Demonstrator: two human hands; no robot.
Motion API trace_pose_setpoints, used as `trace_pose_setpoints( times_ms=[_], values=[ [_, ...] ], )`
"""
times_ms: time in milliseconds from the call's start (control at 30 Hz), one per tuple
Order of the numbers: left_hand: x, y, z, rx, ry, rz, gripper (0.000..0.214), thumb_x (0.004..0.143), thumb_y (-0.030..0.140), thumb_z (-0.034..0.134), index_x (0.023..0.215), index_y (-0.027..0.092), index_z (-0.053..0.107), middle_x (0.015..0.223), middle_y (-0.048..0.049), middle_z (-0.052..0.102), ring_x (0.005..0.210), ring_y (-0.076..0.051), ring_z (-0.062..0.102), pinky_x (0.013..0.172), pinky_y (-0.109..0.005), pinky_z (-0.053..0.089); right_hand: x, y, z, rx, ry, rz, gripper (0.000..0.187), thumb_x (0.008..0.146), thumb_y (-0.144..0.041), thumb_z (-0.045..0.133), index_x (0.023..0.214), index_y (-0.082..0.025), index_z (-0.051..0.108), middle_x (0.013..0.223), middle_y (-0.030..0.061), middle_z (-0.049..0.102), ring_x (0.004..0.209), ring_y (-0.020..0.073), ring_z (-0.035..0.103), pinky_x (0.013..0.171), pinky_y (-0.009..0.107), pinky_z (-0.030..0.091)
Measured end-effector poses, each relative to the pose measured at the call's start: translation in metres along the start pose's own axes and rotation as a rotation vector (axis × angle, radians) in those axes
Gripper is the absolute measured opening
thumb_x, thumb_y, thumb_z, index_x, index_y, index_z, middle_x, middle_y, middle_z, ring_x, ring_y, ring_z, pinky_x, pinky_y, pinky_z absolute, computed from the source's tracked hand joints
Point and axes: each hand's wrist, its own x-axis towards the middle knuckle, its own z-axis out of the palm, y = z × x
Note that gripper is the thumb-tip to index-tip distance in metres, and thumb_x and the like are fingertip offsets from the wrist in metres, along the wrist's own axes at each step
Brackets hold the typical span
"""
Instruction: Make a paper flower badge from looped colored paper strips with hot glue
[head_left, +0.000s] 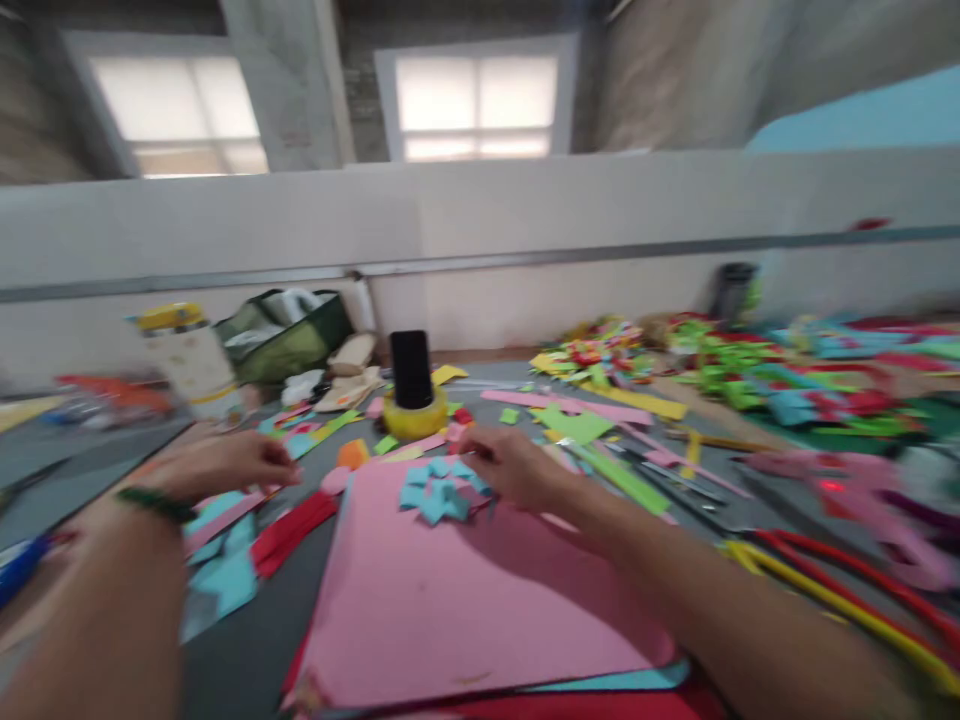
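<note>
A small flower of folded light-blue paper [439,490] with pink at its middle lies near the far edge of a pink foam sheet [450,620]. My right hand [517,465] is at the flower's right side, fingers curled together close to its petals; what lies between the fingertips is hidden. To the left, my left hand [236,465] hovers over paper scraps, its fingers loosely bent and apparently holding nothing. Below it lie light-blue sheets [225,575] and a folded red strip [292,533]. Both hands are slightly blurred.
A phone [411,370] stands in a yellow tape roll [414,418] beyond the sheet. At right lie a pink glue gun [847,490] with a red light, red-and-yellow handles [825,585] and metal tools [682,480]. Coloured paper heaps [720,360] spread behind, before a white partition [525,210].
</note>
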Motion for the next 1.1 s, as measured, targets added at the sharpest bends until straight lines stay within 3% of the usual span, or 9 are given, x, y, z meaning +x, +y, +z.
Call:
trace_pose_setpoints(
  times_ms=[100, 233, 467, 733, 933, 1100],
  values=[
    [-0.001, -0.001, 0.004, 0.108, -0.142, -0.143, 0.029, 0.050, 0.043, 0.078, 0.065, 0.019, 0.071, 0.057, -0.0005, 0.065, 0.056, -0.015, 0.057, 0.049, -0.019, 0.040, 0.007, 0.008, -0.001, 0.054, -0.011, -0.052, 0.014, 0.082, -0.020, 0.052, 0.076, -0.017, 0.064, 0.061, -0.0021, 0.055, 0.056, 0.0101, 0.046, 0.054, 0.022, 0.032],
    [0.003, -0.006, 0.015, 0.187, -0.252, -0.202, 0.037, 0.046, 0.045, 0.079, 0.068, 0.019, 0.065, 0.058, 0.0005, 0.062, 0.056, -0.015, 0.054, 0.047, -0.021, 0.036, 0.008, 0.009, -0.006, 0.029, 0.002, -0.061, 0.017, 0.083, -0.027, 0.052, 0.078, -0.018, 0.065, 0.057, -0.0031, 0.054, 0.050, 0.0093, 0.042, 0.050, 0.022, 0.030],
    [0.015, -0.002, 0.029, 0.296, -0.300, -0.211, 0.038, 0.044, 0.042, 0.077, 0.064, 0.020, 0.053, 0.055, 0.0017, 0.055, 0.054, -0.017, 0.051, 0.047, -0.024, 0.035, 0.008, 0.003, -0.016, -0.001, 0.139, -0.014, 0.022, 0.084, -0.031, 0.050, 0.081, -0.017, 0.066, 0.058, -0.0021, 0.053, 0.053, 0.0102, 0.042, 0.054, 0.023, 0.033],
    [0.012, 0.004, 0.025, 0.187, -0.320, -0.176, 0.028, 0.042, 0.034, 0.079, 0.056, 0.019, 0.060, 0.053, 0.0037, 0.055, 0.057, -0.014, 0.048, 0.049, -0.022, 0.032, 0.010, 0.007, -0.015, 0.001, 0.138, -0.033, 0.022, 0.083, -0.033, 0.052, 0.080, -0.018, 0.067, 0.057, -0.0025, 0.050, 0.051, 0.0103, 0.039, 0.050, 0.023, 0.032],
    [0.016, -0.006, 0.023, -0.043, -0.241, -0.122, 0.026, 0.040, 0.025, 0.081, 0.055, 0.018, 0.061, 0.049, 0.0050, 0.055, 0.050, -0.011, 0.045, 0.045, -0.021, 0.027, 0.010, 0.008, -0.015, -0.049, 0.123, -0.064, 0.024, 0.085, -0.034, 0.050, 0.079, -0.019, 0.066, 0.059, -0.0010, 0.054, 0.052, 0.0103, 0.041, 0.049, 0.022, 0.033],
    [0.018, -0.016, 0.012, -0.393, -0.048, -0.099, 0.029, 0.049, 0.028, 0.084, 0.063, 0.016, 0.062, 0.050, 0.0060, 0.054, 0.049, -0.009, 0.046, 0.046, -0.020, 0.031, 0.010, 0.007, -0.015, -0.046, 0.115, -0.045, 0.022, 0.084, -0.035, 0.051, 0.080, -0.020, 0.066, 0.059, -0.0013, 0.056, 0.051, 0.0104, 0.043, 0.049, 0.022, 0.034]
  ],
)
